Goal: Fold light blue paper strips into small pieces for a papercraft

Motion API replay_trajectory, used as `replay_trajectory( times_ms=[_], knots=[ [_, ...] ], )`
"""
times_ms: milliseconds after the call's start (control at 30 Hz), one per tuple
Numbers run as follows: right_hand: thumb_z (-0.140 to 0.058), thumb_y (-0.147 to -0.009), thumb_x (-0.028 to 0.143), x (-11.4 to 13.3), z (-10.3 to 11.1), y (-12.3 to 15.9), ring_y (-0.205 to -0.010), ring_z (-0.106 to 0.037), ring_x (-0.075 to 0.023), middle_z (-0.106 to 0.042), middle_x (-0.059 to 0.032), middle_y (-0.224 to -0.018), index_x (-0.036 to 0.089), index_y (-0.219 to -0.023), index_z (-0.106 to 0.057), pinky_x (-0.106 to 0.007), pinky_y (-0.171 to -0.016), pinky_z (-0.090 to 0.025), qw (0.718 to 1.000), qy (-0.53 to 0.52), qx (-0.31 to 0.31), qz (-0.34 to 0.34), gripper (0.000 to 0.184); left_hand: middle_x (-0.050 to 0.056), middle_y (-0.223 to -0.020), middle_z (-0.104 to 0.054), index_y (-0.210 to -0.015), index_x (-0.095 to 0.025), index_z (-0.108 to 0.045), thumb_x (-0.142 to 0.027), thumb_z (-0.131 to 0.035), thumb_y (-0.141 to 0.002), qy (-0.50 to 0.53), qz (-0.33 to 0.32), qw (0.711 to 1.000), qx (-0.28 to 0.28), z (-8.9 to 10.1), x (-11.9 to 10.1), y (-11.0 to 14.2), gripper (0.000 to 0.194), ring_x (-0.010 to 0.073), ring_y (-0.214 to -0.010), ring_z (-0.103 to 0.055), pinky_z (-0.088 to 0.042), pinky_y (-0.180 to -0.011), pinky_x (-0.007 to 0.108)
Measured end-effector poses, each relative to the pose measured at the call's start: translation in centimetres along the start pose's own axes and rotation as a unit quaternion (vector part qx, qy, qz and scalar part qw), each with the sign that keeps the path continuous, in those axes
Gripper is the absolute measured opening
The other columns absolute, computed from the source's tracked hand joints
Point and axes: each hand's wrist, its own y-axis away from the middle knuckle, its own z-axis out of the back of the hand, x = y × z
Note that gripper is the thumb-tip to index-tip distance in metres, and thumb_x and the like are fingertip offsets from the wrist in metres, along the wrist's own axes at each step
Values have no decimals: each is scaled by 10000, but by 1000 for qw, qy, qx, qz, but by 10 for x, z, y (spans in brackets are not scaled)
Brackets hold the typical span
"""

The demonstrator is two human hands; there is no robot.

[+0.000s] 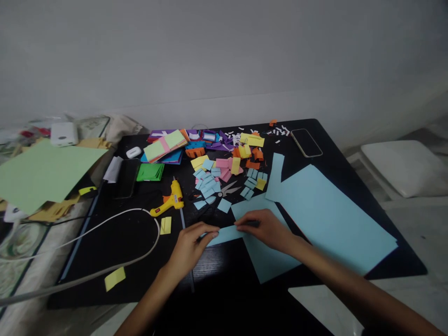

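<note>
A strip of light blue paper [227, 234] is stretched between my hands over the black table. My left hand [194, 240] pinches its left end between thumb and fingers. At the right end, my right hand [264, 226] closes on the strip, partly above a blue sheet [269, 263] lying on the table. Just beyond my hands lie small folded blue paper pieces [207, 183] and scissors [229, 190] with their blades apart. A yellow glue gun [171, 199] rests left of them.
Large blue sheets [332, 214] and a narrow blue strip [276, 175] lie at right, near a phone [306, 143]. Coloured paper stacks [166, 145] and green pieces [150, 172] sit at back left. A white cable [140, 254] loops across the left side. A white stool [406, 168] stands at right.
</note>
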Motion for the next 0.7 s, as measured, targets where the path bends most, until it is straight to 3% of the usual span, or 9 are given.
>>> replay_trajectory(
  times_ms=[233,567,700],
  knots=[
    [-707,-949,171,-3,-3,0,-910,-725,-206,-771,-67,-945,191,-942,-804,-331,-863,-536,994,103,-18,43,100,45,-1007,-788,-1043,-249,-773,-312,-604,-1017,-54,17,998,-1,-8,3,2,182,214,-930,-751,-579,-876,328],
    [-705,-946,176,-11,-2,0,-879,-737,-189,-789,-23,-921,225,-928,-801,-306,-837,-540,996,65,-36,44,109,17,-958,-799,-977,-237,-786,-325,-655,-993,-13,42,998,-36,-7,7,1,158,190,-885,-753,-562,-790,274],
    [-716,-938,152,-12,-4,0,-889,-741,-198,-793,-26,-929,221,-938,-805,-318,-849,-539,994,100,-27,32,112,-4,-925,-778,-951,-237,-760,-301,-639,-1003,-50,49,997,-20,-8,7,1,146,177,-863,-738,-551,-809,280]
  ],
)
